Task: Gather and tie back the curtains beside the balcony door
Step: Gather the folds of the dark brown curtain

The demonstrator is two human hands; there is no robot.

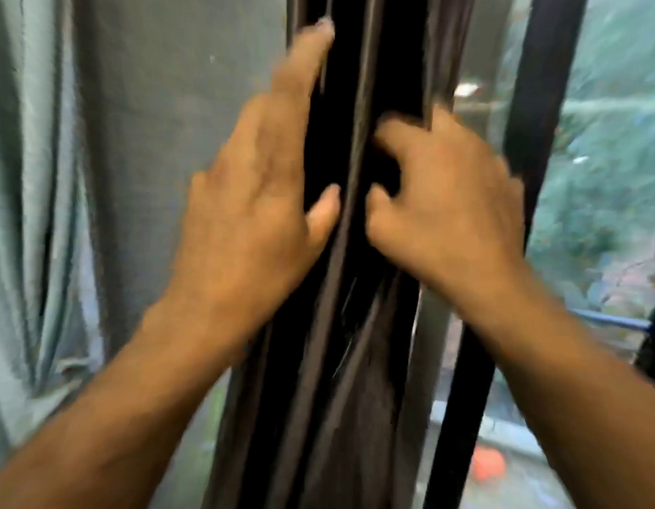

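Dark brown curtain [340,325] hanging in tight vertical folds down the middle of the view, bunched into a narrow column from top edge to bottom edge. Left hand [252,200] laid against the left side of that column, back of the hand toward the camera, index finger stretched up along a fold near the top, thumb [324,211] pressed into a fold at the column's centre; fingers mostly extended, wrapping slightly round the cloth's left edge, grip not fully clear through motion blur. Right hand [443,207] on the right side of the column, just beside the left hand, fingers curled into the folds and pinching cloth between thumb and fingertips. Both forearms bare, rising from the lower corners. Pale grey-green curtain [50,200] to the left, hanging loose with soft folds, apart from both hands. Dark door frame [535,134] standing upright just right of the brown curtain. Blurred green foliage [612,141] beyond the glass at the right edge, and an orange object [487,466] low down outside, too blurred to identify.
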